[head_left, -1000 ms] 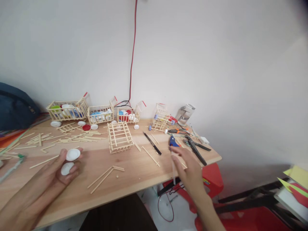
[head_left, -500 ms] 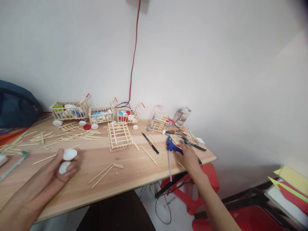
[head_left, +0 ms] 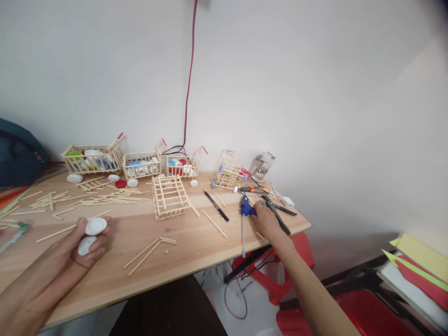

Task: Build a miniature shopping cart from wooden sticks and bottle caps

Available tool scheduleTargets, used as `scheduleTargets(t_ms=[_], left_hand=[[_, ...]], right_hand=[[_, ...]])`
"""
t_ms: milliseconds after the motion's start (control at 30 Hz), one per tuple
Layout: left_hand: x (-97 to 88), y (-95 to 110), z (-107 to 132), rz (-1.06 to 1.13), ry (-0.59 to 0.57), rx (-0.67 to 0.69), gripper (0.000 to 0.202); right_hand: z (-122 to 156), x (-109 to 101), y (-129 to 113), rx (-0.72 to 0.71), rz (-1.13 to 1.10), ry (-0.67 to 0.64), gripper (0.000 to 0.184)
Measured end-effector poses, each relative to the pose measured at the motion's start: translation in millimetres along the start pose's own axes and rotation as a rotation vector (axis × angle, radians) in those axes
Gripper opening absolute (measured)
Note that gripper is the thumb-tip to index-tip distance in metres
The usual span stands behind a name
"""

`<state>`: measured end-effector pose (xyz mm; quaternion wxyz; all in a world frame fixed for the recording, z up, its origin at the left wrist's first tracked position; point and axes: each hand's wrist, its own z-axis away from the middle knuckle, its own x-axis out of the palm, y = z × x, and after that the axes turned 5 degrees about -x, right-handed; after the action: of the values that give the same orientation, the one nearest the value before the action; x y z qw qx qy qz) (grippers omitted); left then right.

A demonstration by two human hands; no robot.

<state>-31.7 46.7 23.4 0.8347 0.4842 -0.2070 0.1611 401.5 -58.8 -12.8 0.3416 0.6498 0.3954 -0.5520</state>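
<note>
My left hand (head_left: 79, 247) is closed around two white bottle caps (head_left: 96, 226), above the left part of the wooden table (head_left: 196, 261). My right hand (head_left: 268, 221) has its fingers wrapped round the handle of a blue glue gun (head_left: 246, 206) near the table's right end. A clear glue stick (head_left: 244, 235) trails from the gun toward the table's front edge. Black-handled pliers (head_left: 277, 217) lie just beyond my right hand. A stick-built cart frame (head_left: 170, 198) rests between my hands, with a black pen (head_left: 216, 205) beside it.
Small stick carts (head_left: 93, 161) filled with bottle caps line the wall, and another cart (head_left: 229, 172) stands near a clear plastic container (head_left: 262, 165). Loose sticks (head_left: 108, 198) are scattered across the left. Red stools (head_left: 296, 261) are below the table's right end.
My right hand has closed round the glue gun's handle, where it was reaching over it before. The view has shifted slightly; my left hand still holds the caps.
</note>
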Motion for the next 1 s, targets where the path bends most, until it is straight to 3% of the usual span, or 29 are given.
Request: scheduleTargets(t_ms=[200, 500, 800, 1000], left_hand=[[-12.2, -2.2, -10.0, -0.031, -0.087, 0.041, 0.019], [-4.7, -2.1, -6.8, -0.036, -0.017, 0.053, 0.024], [-5.0, -1.7, -5.1, -0.049, -0.054, 0.045, 0.027], [-12.1, -2.0, -9.9, -0.041, -0.067, 0.021, 0.026]], right_hand=[[5.3, 10.8, 3.6, 0.037, -0.149, 0.122, 0.022], [21.3, -3.9, 16.0, 0.073, -0.59, 0.292, 0.042], [44.9, -28.0, 11.9, 0.164, -1.315, 0.19, 0.046], [58.2, -46.6, 8.5, 0.189, -1.515, 0.151, 0.047]])
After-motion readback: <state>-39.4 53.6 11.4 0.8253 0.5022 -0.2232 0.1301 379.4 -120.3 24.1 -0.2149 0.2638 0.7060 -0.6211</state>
